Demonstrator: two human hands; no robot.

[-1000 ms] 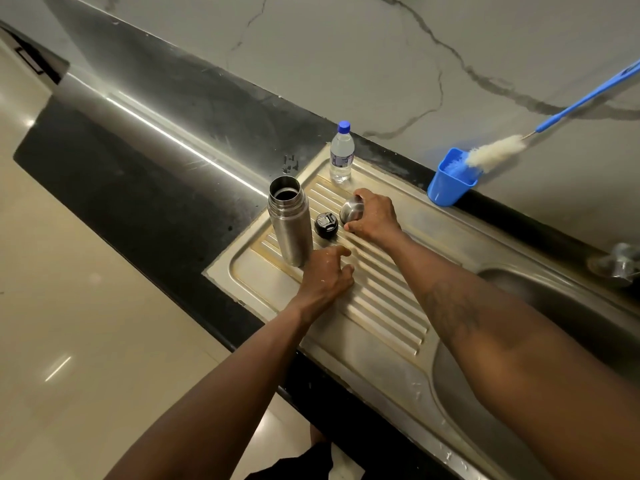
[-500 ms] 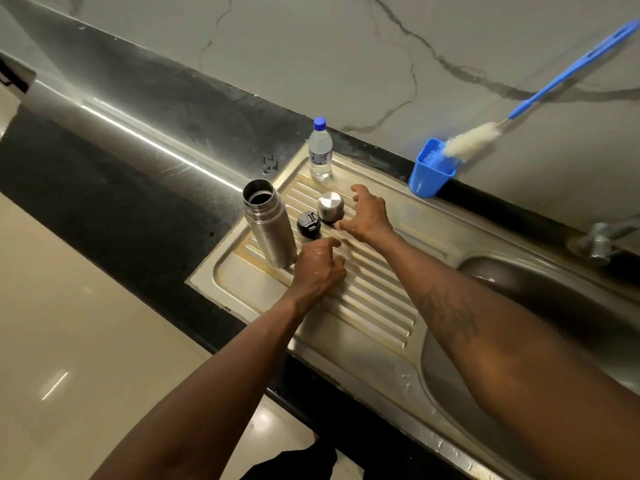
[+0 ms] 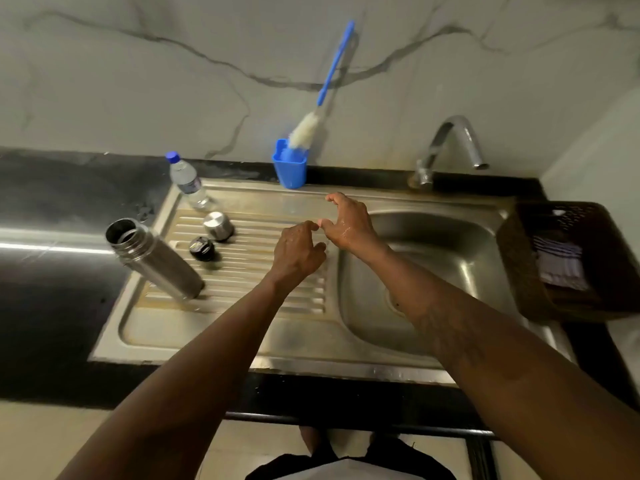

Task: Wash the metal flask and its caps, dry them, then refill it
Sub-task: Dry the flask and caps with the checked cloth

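Note:
The open metal flask (image 3: 156,259) stands uncapped at the left end of the ribbed steel drainboard (image 3: 242,306). Behind it to the right sit the black inner cap (image 3: 202,248) and the round steel outer cap (image 3: 218,225). A small water bottle with a blue lid (image 3: 188,183) stands at the board's back left. My left hand (image 3: 298,252) hovers over the drainboard's right part, fingers loosely curled and holding nothing. My right hand (image 3: 349,225) is beside it at the basin's edge, wet, fingers spread and empty. Both hands are well right of the caps.
The sink basin (image 3: 426,271) lies to the right under a curved tap (image 3: 450,143). A blue cup (image 3: 290,166) holding a long bottle brush (image 3: 322,98) stands against the marble wall. A dark woven basket (image 3: 519,265) with a cloth sits at the far right. Black counter extends left.
My right hand let go of the steel outer cap, which now stands on the drainboard. Both hands moved right, away from the caps toward the basin. The view swung right, revealing the tap and basket.

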